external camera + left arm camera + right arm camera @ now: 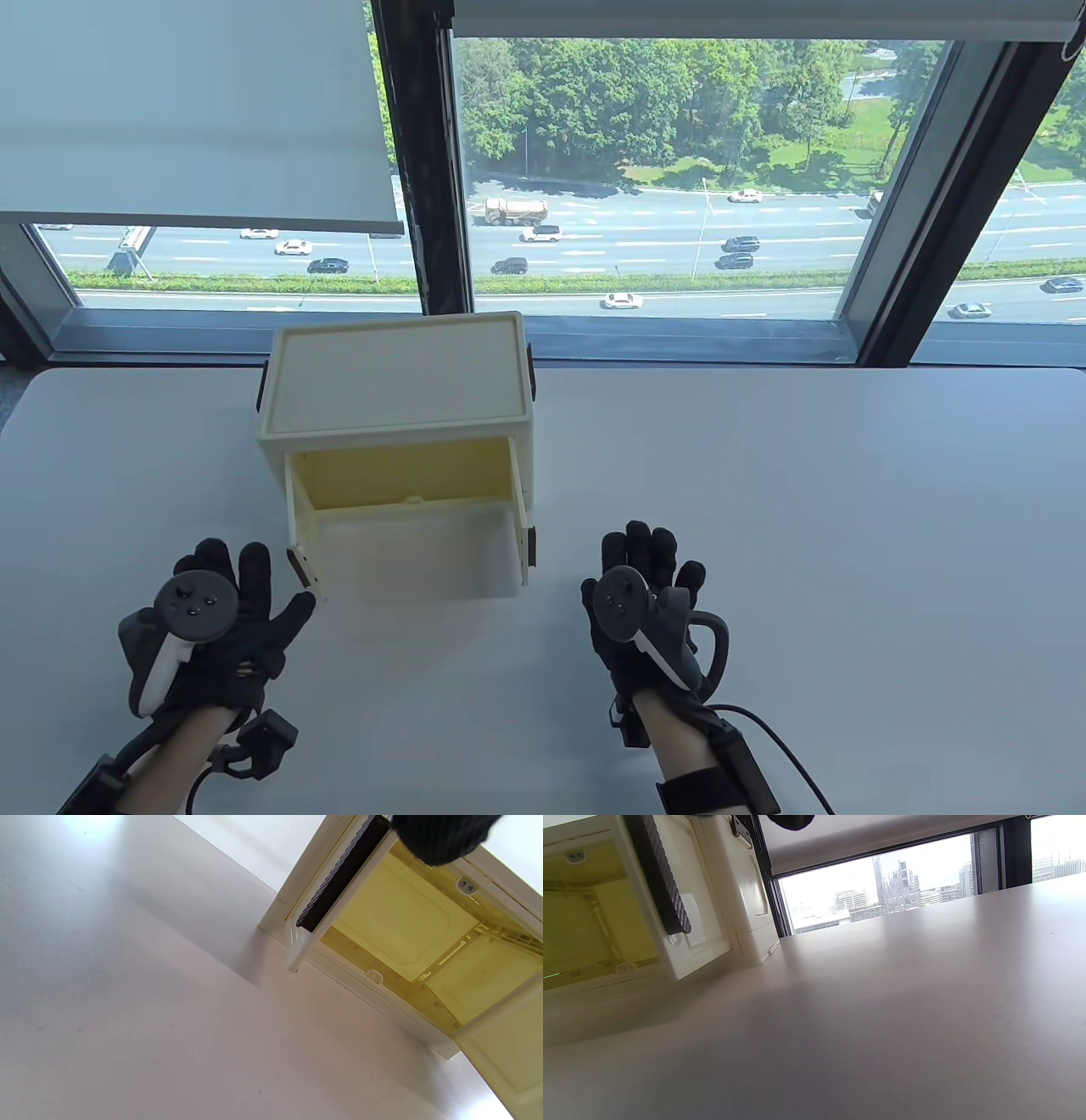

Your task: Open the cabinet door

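Cabinet (399, 382): cream plastic box, far-left of centre on the white counter (806, 509), beneath the window (662, 170). Both doors swung out toward the near side: left door (303, 535), right door (520, 518), each with a dark strip at its edge. Interior yellow, visible. Left hand (216, 628): fingers spread, released, just beside the left door. Right hand (649, 603): released, flat, near the right door, apart.

The cabinet (399, 407) stood on the desk (806, 509) with both doors swung out toward the person. The left door (303, 531) and right door (522, 518) flanked the open mouth. Bare desk lay between the left hand (212, 620) and right hand (645, 603), and wide to the right.
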`<state>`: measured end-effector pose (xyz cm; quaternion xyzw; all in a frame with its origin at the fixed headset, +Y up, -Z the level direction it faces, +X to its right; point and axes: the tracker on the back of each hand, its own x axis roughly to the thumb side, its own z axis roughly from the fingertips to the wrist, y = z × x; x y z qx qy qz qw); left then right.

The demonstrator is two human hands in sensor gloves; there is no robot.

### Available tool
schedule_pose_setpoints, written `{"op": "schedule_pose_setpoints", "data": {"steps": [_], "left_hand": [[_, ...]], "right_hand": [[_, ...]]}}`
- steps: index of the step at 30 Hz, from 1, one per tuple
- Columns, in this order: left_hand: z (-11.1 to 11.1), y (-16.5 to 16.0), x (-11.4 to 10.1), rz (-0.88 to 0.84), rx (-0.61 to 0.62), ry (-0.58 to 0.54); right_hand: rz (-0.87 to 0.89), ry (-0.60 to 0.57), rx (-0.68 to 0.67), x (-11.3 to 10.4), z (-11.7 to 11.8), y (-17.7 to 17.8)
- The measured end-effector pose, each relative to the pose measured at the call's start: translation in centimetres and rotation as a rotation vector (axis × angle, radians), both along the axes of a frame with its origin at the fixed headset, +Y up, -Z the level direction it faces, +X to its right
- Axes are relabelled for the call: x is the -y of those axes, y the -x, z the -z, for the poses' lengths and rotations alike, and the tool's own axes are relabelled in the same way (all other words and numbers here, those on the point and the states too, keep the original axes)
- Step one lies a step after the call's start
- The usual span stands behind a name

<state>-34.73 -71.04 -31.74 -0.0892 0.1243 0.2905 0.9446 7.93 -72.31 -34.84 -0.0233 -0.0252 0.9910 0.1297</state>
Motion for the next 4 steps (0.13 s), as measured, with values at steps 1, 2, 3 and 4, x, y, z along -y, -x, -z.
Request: {"op": "schedule_pose_setpoints", "data": {"steps": [1,2,3,4], "left_hand": [[0.01,0.0,0.0,-0.001,0.0,-0.001],[0.01,0.01,-0.01,-0.001,0.0,0.0],[0.01,0.01,-0.01,-0.001,-0.001,-0.001],[0.01,0.01,-0.01,-0.001,-0.001,-0.001]], "right_hand": [[0.0,0.0,0.0,-0.03,-0.01,-0.01],[0.002,0.0,0.001,-0.03,-0.02,-0.03],[0.003,0.001,0.001,-0.03,-0.02,-0.04],[0.004,0.002,0.002,-0.02,-0.02,-0.05]]}}
